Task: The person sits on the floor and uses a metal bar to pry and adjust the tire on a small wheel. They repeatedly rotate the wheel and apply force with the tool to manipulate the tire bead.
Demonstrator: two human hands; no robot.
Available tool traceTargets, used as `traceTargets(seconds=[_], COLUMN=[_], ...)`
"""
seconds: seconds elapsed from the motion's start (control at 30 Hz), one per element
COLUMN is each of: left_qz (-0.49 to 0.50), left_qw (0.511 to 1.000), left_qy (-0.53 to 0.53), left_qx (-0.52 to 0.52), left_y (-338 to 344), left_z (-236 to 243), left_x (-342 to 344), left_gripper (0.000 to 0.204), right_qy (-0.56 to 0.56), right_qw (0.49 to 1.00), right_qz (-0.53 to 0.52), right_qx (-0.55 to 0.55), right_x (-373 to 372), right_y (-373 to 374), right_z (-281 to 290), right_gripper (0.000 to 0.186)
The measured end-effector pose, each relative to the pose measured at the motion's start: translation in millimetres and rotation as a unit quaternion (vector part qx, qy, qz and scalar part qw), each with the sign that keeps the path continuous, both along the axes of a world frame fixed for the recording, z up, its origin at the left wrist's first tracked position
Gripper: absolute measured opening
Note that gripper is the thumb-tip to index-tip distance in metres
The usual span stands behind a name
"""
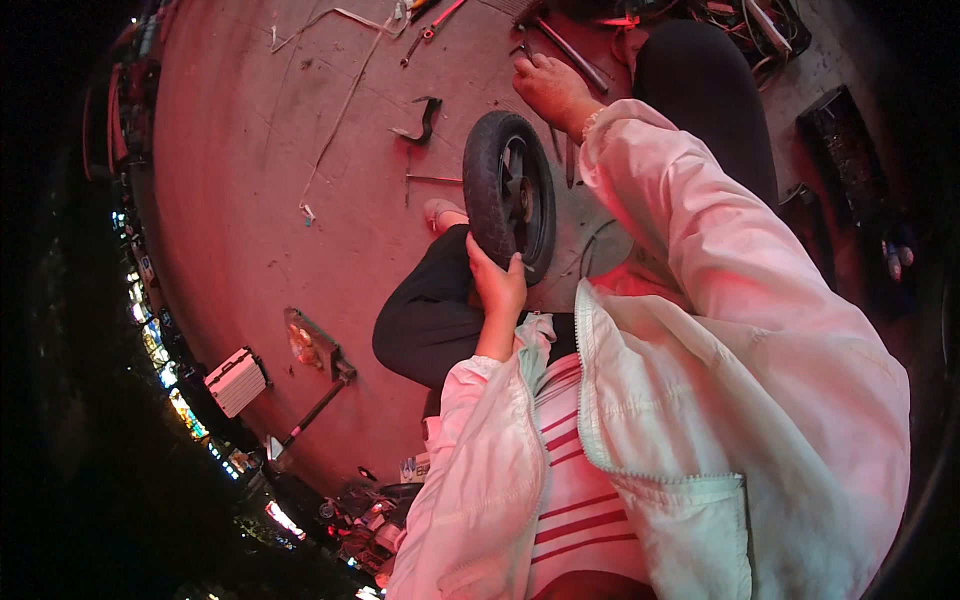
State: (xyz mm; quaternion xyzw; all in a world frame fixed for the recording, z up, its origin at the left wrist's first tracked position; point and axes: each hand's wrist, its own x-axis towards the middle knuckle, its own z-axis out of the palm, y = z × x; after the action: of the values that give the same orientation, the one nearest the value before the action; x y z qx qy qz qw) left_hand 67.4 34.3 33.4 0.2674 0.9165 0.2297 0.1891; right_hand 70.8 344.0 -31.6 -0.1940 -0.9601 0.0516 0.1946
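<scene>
My left hand (500,285) grips the lower rim of a black wheel (483,150), a tyre on a spoked rim, standing upright at the middle of the view between my bent legs. My right hand (556,92) reaches to the top of the view, fingers curled by a long metal bar (575,58) and other dark tools; what, if anything, is in those fingers I cannot make out. A thin rod (435,179) and a bent black piece (427,120) lie left of the wheel.
A wrench (430,32) and cord lie on the grey floor (260,170). Cables and parts (775,35) are at the top right, a dark long object (840,150) at the right. A silver case (236,380) and a metal stand (310,340) lie at the lower left.
</scene>
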Motion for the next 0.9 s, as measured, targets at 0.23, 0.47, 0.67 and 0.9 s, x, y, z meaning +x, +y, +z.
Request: traceTargets(seconds=[0.23, 0.47, 0.67, 0.9], left_qz=[0.034, 0.130, 0.129, 0.119], left_qw=[0.996, 0.962, 0.963, 0.977], left_qy=[-0.026, -0.136, -0.118, -0.089], left_qx=[0.085, 0.199, 0.203, 0.151], left_y=[-20.5, -22.8, -16.9, -7.3], left_z=[-18.9, -27.4, -39.9, -35.0], left_x=[-28.1, -48.1, -52.4, -44.7], left_gripper=[0.085, 0.082, 0.084, 0.088], right_qy=[-0.218, -0.390, -0.401, -0.378], right_qw=[0.970, 0.901, 0.898, 0.915], right_qz=[-0.071, 0.036, -0.016, -0.006], right_qx=[-0.077, -0.185, -0.182, -0.143], right_x=[20.2, 76.8, 130.0, 148.2], right_y=[-25.2, -85.9, -113.7, -122.1], right_z=[28.3, 91.5, 96.9, 82.7], right_gripper=[0.015, 0.014, 0.014, 0.017])
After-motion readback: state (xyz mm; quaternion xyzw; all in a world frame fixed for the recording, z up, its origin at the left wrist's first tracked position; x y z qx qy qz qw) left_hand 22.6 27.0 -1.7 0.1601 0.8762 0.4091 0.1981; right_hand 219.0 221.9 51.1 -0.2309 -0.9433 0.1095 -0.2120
